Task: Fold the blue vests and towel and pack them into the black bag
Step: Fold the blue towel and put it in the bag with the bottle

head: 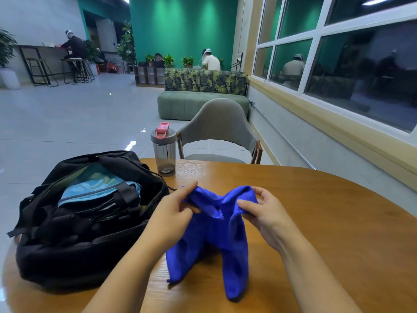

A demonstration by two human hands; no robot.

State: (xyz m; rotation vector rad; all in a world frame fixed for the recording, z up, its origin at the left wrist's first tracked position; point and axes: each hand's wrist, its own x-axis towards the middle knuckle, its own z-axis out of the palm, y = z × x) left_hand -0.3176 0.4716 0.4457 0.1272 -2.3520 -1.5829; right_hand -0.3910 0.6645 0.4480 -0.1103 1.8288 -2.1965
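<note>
Above the near middle of the round wooden table [316, 211], a bright blue cloth [216, 233] held up by both hands — towel or vest, hard to tell which. Top edge bunched and gathered between the two grips, sagging in a dip at the centre. Two loose lengths hanging down from there, the lower ends lying on the tabletop close to the near edge. Left hand [173, 213] clamped on the cloth's left upper corner, thumb curled over the fabric, forefinger stretched out along the top edge. Right hand [264, 213] pinching the right upper corner, thumb pressed onto the fabric from the front, fingers curled behind. Both forearms reaching in from the bottom of the view. Just to the left of the cloth, a black bag [67, 240] resting on the table's left side, zipped open at the top, straps lying slack across the opening. Inside the bag, a pale blue mesh garment [94, 188] folded and tucked beneath the straps — partly hidden by them. Behind the bag and near the far edge of the table, a clear grey bottle [163, 152] standing upright, with a grey lid and a pink flip catch. Beyond the table, a grey chair [218, 127] facing in. Farther back, a green sofa [200, 102] with leaf-print cushions, beside a wall of dark windows [338, 55] on the right.
</note>
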